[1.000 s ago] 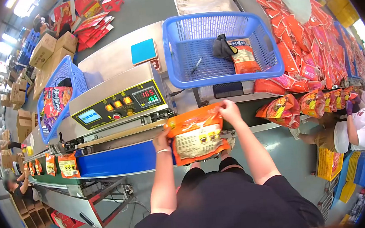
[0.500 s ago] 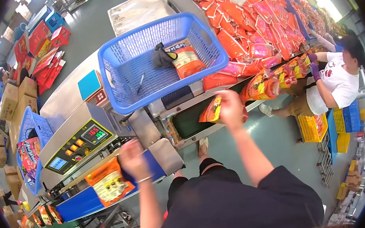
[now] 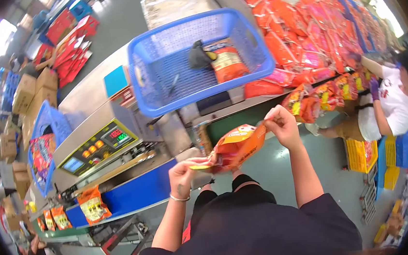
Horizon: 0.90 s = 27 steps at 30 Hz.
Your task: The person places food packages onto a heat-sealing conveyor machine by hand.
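Between my two hands an orange food bag is stretched sideways, its mouth apparently parted. My left hand, with a bracelet at the wrist, pinches one end of it. The other end is pinched by my right hand, higher up. To the left, another orange bag stands on the blue conveyor belt of a sealing machine with a lit display. Several filled bags stand in a row along the dark green conveyor to the right.
A blue basket holding one bag and a dark cloth item stands behind the conveyor. Red packets are heaped at the back right. A person in a white shirt works at the right. A smaller blue basket is left.
My right hand has brought a bag from the green conveyor toward me, and my left hand has left the belt bag and gripped this one. The belt bag has moved left.
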Each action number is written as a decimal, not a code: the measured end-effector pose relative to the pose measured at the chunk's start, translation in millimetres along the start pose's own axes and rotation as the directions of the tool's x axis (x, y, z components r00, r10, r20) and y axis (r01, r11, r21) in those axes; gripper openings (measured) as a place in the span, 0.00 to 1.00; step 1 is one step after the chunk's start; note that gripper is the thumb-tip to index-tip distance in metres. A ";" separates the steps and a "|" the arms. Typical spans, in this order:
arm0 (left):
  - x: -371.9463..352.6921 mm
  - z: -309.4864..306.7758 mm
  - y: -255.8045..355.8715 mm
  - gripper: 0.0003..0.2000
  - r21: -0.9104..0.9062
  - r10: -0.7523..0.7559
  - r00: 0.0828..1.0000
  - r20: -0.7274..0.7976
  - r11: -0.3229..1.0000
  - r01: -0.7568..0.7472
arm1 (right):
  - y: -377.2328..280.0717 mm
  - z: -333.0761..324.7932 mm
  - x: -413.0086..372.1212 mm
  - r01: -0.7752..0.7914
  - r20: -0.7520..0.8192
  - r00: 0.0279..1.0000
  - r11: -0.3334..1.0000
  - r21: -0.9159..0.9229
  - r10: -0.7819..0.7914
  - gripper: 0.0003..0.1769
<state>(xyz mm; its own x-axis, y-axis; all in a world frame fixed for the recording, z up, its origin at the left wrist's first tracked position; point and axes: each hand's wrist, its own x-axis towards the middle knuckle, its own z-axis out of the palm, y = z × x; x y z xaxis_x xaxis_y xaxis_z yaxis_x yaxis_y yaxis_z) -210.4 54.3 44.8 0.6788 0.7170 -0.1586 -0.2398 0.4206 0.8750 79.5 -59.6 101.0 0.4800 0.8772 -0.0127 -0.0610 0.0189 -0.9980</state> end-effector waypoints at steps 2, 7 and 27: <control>-11.5 -32.6 1.1 0.03 -0.056 -0.031 0.938 -0.344 0.998 0.012 | 9.9 40.2 24.6 -0.102 -0.003 0.995 0.982 -0.157 0.103 0.06; 9.2 -122.0 -46.7 0.08 -0.241 -0.251 0.710 -0.657 0.963 0.118 | 129.9 101.7 55.3 -0.173 -0.171 0.979 0.879 -0.444 0.106 0.08; -81.1 -290.5 3.3 0.06 0.762 0.727 0.242 -0.643 0.638 0.109 | 89.5 141.4 43.9 0.075 -0.041 0.995 0.934 -0.350 -0.095 0.05</control>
<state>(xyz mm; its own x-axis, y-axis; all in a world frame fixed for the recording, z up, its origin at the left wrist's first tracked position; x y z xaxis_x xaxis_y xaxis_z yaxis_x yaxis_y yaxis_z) -467.9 159.0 -72.4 -0.4559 0.8367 0.3035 0.4499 -0.0776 0.8897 -28.6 48.4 20.0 0.5190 0.8511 0.0796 0.2852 -0.0845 -0.9547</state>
